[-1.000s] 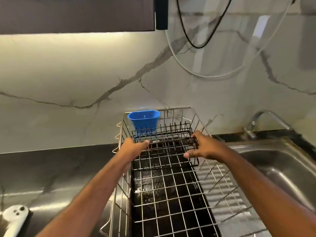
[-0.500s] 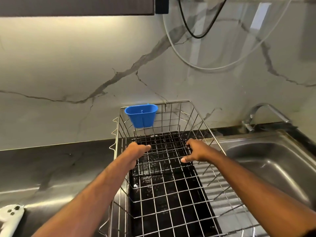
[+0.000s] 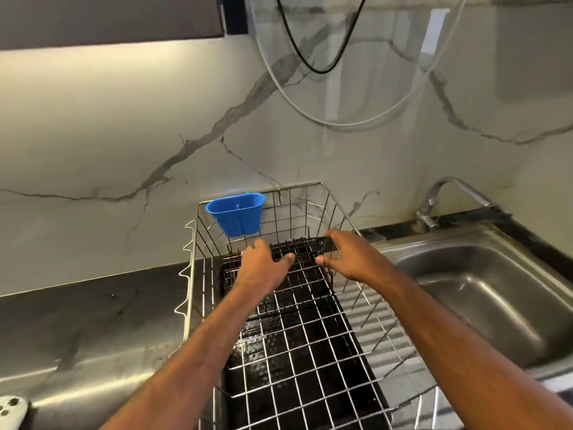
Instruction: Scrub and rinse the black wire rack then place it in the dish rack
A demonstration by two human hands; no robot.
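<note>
The black wire rack lies flat at the far end of the silver wire dish rack, just below the blue plastic cup hooked on the back wall. My left hand hovers over the rack's left half, thumb pointing right and fingers relaxed. My right hand is over the rack's right edge, its fingers spread towards the far right corner and slightly blurred. Neither hand visibly grips the wire. My forearms hide part of the dish rack's floor.
A black drip tray shows under the dish rack. The steel sink with its faucet is on the right. Dark countertop stretches left, with a white device at its near corner. Cables hang on the marble wall.
The black rack went down into the far end of the dish rack. Both hands left its side edges and moved inward, and their fingers loosened.
</note>
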